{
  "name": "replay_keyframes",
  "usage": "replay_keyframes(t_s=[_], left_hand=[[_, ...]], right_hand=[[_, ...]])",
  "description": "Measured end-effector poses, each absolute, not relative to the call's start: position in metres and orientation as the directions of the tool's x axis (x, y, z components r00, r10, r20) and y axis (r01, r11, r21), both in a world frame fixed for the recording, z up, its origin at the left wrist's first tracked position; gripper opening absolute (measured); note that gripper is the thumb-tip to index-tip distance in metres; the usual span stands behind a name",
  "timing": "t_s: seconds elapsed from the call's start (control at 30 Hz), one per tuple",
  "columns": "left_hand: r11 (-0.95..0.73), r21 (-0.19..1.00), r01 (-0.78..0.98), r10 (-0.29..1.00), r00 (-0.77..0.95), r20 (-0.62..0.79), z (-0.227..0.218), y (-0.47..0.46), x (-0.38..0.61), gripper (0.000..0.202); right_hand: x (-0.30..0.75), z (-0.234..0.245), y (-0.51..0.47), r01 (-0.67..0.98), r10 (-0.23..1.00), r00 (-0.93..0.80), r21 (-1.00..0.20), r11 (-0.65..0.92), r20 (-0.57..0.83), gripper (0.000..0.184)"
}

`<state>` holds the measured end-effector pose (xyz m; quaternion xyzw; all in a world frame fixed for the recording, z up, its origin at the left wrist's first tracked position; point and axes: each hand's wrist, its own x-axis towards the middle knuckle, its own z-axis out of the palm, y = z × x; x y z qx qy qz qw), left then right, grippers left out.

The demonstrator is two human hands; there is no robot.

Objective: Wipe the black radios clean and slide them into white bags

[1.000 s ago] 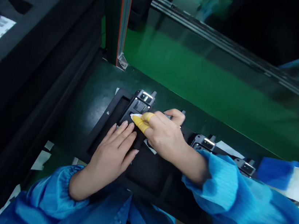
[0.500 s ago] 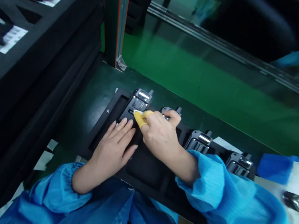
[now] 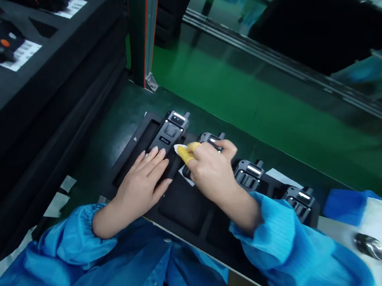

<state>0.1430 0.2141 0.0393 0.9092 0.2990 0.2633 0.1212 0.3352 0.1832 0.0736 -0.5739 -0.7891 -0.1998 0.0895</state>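
Note:
A black-and-grey walkie-talkie (image 3: 169,135) labelled "Riton", with a stubby antenna, lies in a black foam tray (image 3: 182,207). My left hand (image 3: 142,179) rests on its lower end, fingers stretched out flat. Just right of the label is my right hand (image 3: 209,164), with yellow finger covers on two fingers. It pinches a small white wipe (image 3: 178,149), whose tip pokes out past the fingers and is apart from the label. Beneath my right hand a second walkie-talkie (image 3: 209,138) is partly covered. Two others, a third walkie-talkie (image 3: 248,174) and a fourth walkie-talkie (image 3: 298,201), sit farther right.
At the left rises a stack of black foam trays (image 3: 83,49), with devices and white labels on top. A metal post (image 3: 139,28) stands behind the bench. White cloth (image 3: 380,224) and a shiny metal tool (image 3: 370,246) lie at the right. Paper scraps (image 3: 56,205) are at lower left.
My right hand has moved off the label toward the right with the wipe, and the "Riton" lettering now shows fully. My left hand stays flat on the walkie-talkie. The view has shifted slightly.

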Motion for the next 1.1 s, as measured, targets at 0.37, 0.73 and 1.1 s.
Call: replay_keyframes(t_s=[0.37,0.73,1.1], left_hand=[[-0.816,0.343,0.465,0.577,0.688,0.44,0.036,0.216,0.141,0.034],[-0.791,0.316,0.524,0.611,0.691,0.385,0.066,0.184,0.17,0.047],[-0.698,0.267,0.665,0.716,0.64,0.278,0.059,0.172,0.232,0.077]], right_hand=[[0.414,0.09,0.143,0.993,0.886,0.09,0.031,-0.117,0.456,0.036],[0.402,0.092,0.186,0.996,0.943,0.083,-0.04,-0.074,0.323,0.038],[0.428,0.091,0.121,0.994,0.907,0.051,0.067,-0.087,0.418,0.037]])
